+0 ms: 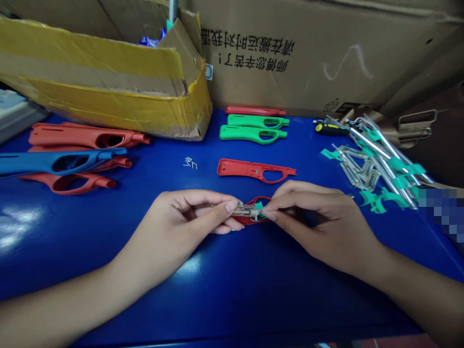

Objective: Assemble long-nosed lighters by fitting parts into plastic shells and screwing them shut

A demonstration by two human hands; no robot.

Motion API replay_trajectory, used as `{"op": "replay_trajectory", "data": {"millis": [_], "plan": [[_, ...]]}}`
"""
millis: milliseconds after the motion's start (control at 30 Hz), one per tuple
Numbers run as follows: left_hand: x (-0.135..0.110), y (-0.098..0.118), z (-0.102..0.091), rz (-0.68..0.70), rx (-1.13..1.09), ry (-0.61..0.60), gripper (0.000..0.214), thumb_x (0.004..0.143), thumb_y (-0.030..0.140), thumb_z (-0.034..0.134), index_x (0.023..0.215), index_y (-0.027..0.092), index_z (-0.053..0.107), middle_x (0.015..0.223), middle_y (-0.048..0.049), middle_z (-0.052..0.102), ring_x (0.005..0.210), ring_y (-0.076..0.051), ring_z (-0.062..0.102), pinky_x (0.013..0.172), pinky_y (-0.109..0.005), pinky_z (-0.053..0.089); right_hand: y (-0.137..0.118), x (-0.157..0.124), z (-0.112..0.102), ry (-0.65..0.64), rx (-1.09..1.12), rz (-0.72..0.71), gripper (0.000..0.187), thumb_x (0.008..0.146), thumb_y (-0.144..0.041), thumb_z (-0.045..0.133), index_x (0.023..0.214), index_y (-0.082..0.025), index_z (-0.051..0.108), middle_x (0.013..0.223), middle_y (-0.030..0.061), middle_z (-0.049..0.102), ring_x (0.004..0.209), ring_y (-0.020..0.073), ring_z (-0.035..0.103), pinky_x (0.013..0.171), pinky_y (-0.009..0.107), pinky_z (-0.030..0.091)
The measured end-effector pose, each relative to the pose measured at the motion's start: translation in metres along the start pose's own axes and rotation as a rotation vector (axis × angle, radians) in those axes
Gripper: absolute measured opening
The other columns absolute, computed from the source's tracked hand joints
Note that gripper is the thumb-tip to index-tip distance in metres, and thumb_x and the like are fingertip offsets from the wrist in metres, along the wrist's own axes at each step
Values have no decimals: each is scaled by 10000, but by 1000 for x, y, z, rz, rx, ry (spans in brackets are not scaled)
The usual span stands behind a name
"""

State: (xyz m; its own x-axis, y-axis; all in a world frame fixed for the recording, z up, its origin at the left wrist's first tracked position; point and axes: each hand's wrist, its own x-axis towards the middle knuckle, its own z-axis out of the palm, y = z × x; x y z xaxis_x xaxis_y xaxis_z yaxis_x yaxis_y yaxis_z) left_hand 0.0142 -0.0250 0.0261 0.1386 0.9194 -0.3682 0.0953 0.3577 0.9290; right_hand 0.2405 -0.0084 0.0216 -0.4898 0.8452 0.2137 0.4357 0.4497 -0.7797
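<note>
Red plastic handle shell (253,219) lies low on the glossy blue table (232,295), centre front, between your two hands and mostly covered by them; only its loop and lower edge show. Left hand (188,215): thumb and forefinger pinched on the small silvery metal insert (243,210), other fingers curled under. Right hand (319,220): thumb and forefinger closed on the teal plastic tab (259,206) at the insert's end, just over the shell. Judgement: the fit is fine work, so steady the shell on the table with your lower fingers, hold the insert level and press straight down, not at a slant. Whether the insert is seated, you cannot tell; your fingertips hide the joint. A matching open red shell (253,169) lies just behind as a reference for orientation. The tiny loose metal pins (190,163) sit well apart to the left, and the heap of metal rods with teal clips (380,166) lies to the right, near your wrist, so mind your sleeve side.
</note>
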Motion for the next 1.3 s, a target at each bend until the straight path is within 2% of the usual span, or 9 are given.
{"op": "replay_trajectory", "data": {"millis": [67, 267, 467, 667, 833, 967, 1167, 1300], "plan": [[0, 0, 1, 7, 5, 10, 224, 808, 397, 819, 915, 200, 827, 802, -60, 815, 737, -193, 783, 727, -240, 655, 0, 0, 1, 5, 9, 6, 134, 922, -111, 659, 908, -196, 762, 852, 26, 714, 725, 130, 641, 642, 280, 484], [-1, -1, 1, 12, 8, 12, 242, 808, 416, 818, 912, 199, 827, 814, -63, 816, 748, -200, 785, 709, -238, 655, -1, -1, 2, 5, 9, 22, 125, 919, -115, 661, 880, -189, 754, 843, 28, 713, 723, 130, 641, 641, 273, 485], [-1, 0, 1, 26, 4, 17, 239, 804, 409, 821, 932, 207, 826, 830, -56, 819, 763, -205, 790, 724, -249, 660, -3, 1, -2, -12, -30, 46, 126, 921, -134, 645, 857, -192, 737, 805, 21, 692, 596, 98, 547, 514, 250, 413], [-4, 1, 4, 57, 1, 4, 228, 796, 408, 826, 911, 212, 823, 852, -52, 821, 768, -213, 792, 751, -275, 664, -6, 4, -6, -84, -22, 137, 273, 988, -227, 574, 765, -187, 726, 785, 37, 712, 615, 107, 592, 504, 242, 411], [-4, 0, 5, 48, -7, -9, 240, 788, 409, 834, 917, 206, 823, 840, -59, 820, 761, -220, 795, 750, -283, 670, -7, 5, -6, -55, 45, 185, 159, 922, -227, 666, 790, -201, 750, 772, 15, 725, 600, 103, 584, 485, 223, 421], [-3, 0, 5, 38, -28, -11, 201, 795, 373, 837, 908, 206, 824, 835, -51, 820, 762, -208, 796, 740, -250, 666, -7, 4, -7, -42, 52, 180, 158, 924, -231, 662, 799, -199, 754, 781, 23, 725, 634, 111, 599, 495, 229, 417], [-1, 0, 4, 11, -113, -4, 96, 839, 262, 813, 914, 204, 823, 833, -17, 821, 741, -137, 788, 696, -125, 627, -6, 3, -8, -85, 58, 155, 103, 912, -191, 663, 873, -190, 759, 827, 25, 707, 598, 91, 547, 505, 225, 429], [-1, 0, 4, 9, -119, -6, 94, 838, 263, 813, 909, 201, 823, 837, -22, 822, 749, -146, 791, 703, -138, 635, -6, 4, -6, -65, 35, 129, 119, 917, -180, 664, 849, -197, 760, 798, 18, 705, 597, 90, 538, 510, 226, 416]]}}
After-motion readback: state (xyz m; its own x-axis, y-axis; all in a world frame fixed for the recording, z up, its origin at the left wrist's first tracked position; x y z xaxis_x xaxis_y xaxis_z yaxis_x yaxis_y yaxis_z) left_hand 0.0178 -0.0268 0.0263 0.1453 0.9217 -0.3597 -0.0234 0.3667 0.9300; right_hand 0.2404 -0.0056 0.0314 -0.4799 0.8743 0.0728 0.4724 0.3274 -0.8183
